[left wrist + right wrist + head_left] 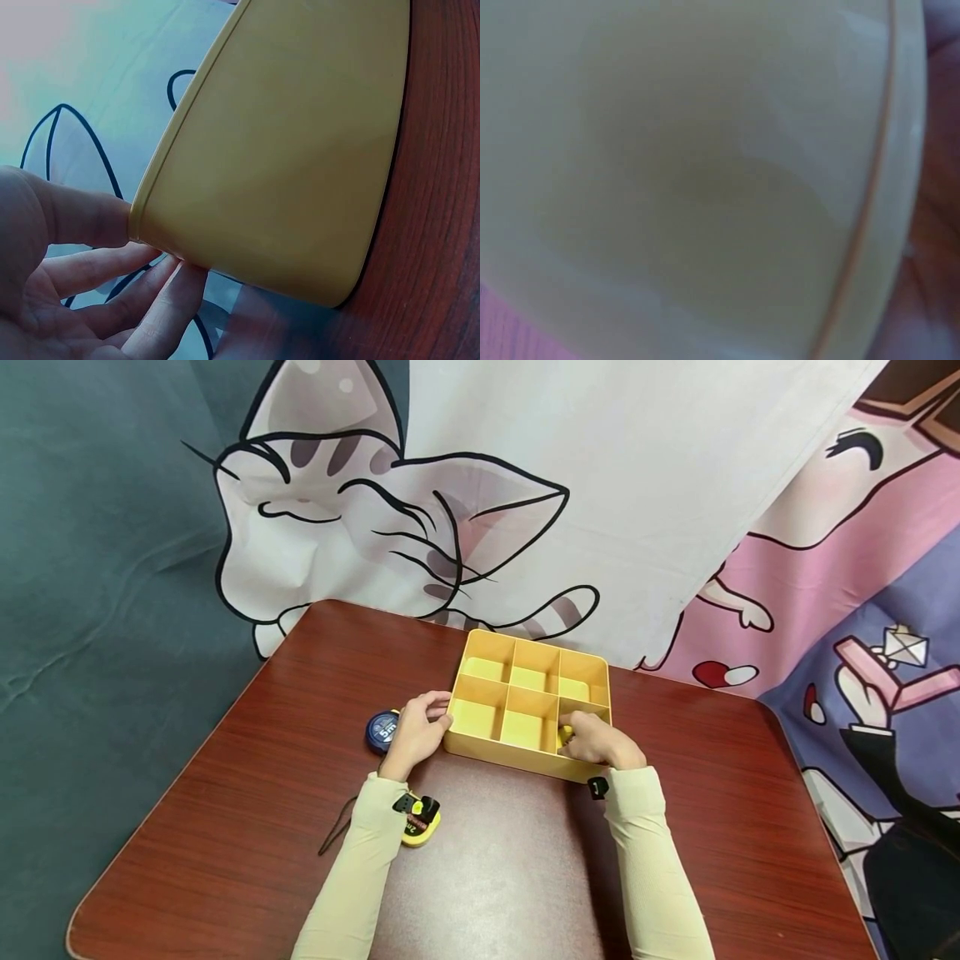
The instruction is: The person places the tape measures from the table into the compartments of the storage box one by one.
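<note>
Yellow box (690, 150) fills right wrist view | yellow item (565, 734) inside: head only

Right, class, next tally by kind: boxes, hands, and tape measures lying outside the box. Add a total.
Boxes: 1 (yellow box)
Hands: 2 (left hand, right hand)
Tape measures outside the box: 2 (blue tape measure, yellow-and-black tape measure)
Total: 5
</note>
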Tool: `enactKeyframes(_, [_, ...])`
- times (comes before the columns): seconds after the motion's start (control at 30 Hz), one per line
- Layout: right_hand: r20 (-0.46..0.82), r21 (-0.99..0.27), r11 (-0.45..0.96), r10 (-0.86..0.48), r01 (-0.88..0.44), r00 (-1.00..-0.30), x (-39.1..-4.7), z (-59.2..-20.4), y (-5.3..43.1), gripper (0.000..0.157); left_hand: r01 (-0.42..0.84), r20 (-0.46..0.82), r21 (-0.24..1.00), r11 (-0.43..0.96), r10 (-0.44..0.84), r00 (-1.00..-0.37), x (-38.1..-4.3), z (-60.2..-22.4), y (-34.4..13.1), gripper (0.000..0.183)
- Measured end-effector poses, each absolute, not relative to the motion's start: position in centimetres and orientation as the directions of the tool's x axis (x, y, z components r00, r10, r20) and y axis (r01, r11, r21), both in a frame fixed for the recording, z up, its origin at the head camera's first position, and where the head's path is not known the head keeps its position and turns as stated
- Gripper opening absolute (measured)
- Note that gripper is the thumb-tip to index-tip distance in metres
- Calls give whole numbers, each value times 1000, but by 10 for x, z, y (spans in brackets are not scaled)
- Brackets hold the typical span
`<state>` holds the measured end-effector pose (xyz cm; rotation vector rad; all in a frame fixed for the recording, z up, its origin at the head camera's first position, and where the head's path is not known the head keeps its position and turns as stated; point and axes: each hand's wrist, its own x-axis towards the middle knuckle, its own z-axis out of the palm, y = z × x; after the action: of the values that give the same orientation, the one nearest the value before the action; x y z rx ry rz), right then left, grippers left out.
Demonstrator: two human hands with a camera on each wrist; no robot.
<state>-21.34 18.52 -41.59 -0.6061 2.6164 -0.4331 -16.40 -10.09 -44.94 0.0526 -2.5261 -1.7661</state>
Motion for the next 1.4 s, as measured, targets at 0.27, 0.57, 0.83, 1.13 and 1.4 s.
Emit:
enactKeyframes(0.27, [-323, -385, 853, -483, -353, -814, -215, -418, 186, 18, 2, 25, 941, 337, -64, -998, -164, -448, -102, 36])
enactKeyframes(0.57, [-325, -393, 849, -487, -353, -811, -216, -421, 186, 12, -7, 17, 942, 336, -69, -997, -163, -447, -101, 35])
enactKeyframes(0.83, [-328, -389, 851, -485, -352, -810, -216, -422, 187, 10, -3, 20, 942, 336, -66, -998, -163, -449, -101, 35])
enactKeyframes(1.13, [-370, -373, 868, -463, -327, -805, -218, -425, 185, 19, -6, 18, 942, 336, -68, -997, -163, -450, -101, 35])
enactKeyframes(1.4, [-389, -384, 874, -445, -297, -807, -219, -427, 185, 26, -2, 23, 941, 338, -71, -997, -164, -449, -101, 36])
